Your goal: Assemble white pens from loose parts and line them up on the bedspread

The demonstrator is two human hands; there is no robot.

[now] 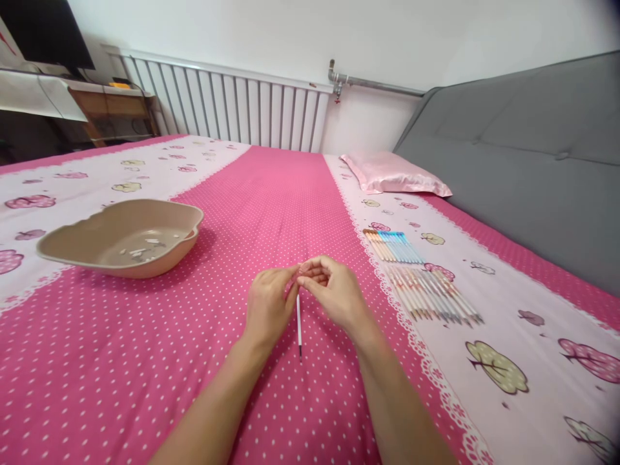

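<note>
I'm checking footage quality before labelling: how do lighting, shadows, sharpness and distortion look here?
Head view: soft, fairly even light, with a shadow on the bedspread right of the basin and a sheen on the pillow; head view: the nearer row of pens looks smeared, though the thin white stick stands out; head view: wide-angle stretching towards the edges, upper right corner dark.

Pink bedsheet (pixel 285 206) open ahead of left hand (pixel 270 298) and right hand (pixel 336 292), basin (pixel 167 259) blocking left, 2 pen rows (pixel 433 294) blocking right

Pink bed (pixel 271 200) with basin (pixel 121 226), pens (pixel 433 294), pillow (pixel 394 173)
</note>
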